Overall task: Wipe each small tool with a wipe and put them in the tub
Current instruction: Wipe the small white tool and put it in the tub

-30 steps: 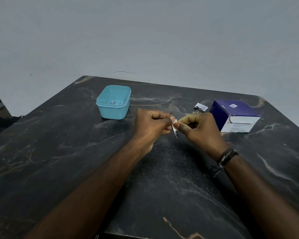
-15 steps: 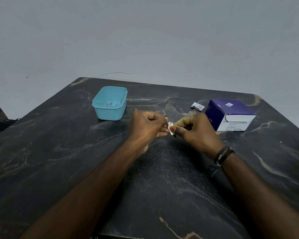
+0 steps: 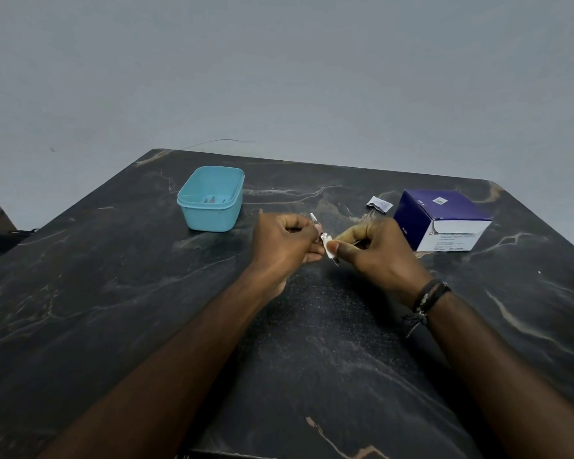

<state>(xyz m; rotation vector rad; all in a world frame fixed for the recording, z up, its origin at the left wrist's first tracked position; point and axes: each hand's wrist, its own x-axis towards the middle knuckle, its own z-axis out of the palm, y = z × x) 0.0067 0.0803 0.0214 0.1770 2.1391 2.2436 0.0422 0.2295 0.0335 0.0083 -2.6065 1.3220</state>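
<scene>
My left hand (image 3: pixel 284 241) grips a small metal tool (image 3: pixel 314 219) whose shiny end sticks up past the knuckles. My right hand (image 3: pixel 376 251) pinches a small white wipe (image 3: pixel 330 248) around the tool's lower part, between thumb and forefinger. Both hands meet above the middle of the dark marble table (image 3: pixel 113 293). The light blue tub (image 3: pixel 212 197) stands at the back left, with small metal tools lying inside it.
A purple and white box of wipes (image 3: pixel 443 220) sits at the back right. An opened wipe sachet (image 3: pixel 380 204) lies just left of the box. A grey wall rises behind the table.
The wipe has slid along the tool in small strokes, and more of the tool's shiny end now shows above my left hand. Both hands stay in the same spot.
</scene>
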